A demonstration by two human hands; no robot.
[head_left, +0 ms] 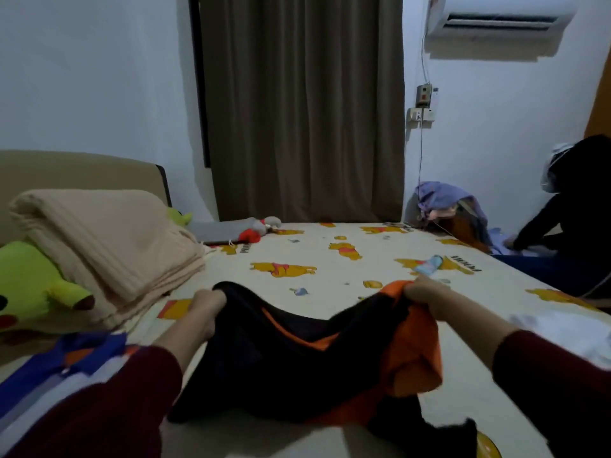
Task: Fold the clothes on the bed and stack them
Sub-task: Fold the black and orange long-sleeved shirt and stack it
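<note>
Black-and-orange garment [297, 365], blurred, its near edge cut off by the frame, spans the near bed [330, 259] with its long axis running left to right. Left hand [206, 309] and right hand [426, 297] grip its far corners, fingers curled into the cloth.

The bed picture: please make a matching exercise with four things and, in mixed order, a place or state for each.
Things:
1. black and orange garment
2. beige blanket
3. green soft toy
4. striped cloth

Places or states:
a. folded, near the headboard
b. held at both ends by the left hand and the right hand
c. at the left, by the left sleeve
d. partly under the blanket

Pairs: 1-b, 2-a, 3-d, 4-c
</note>
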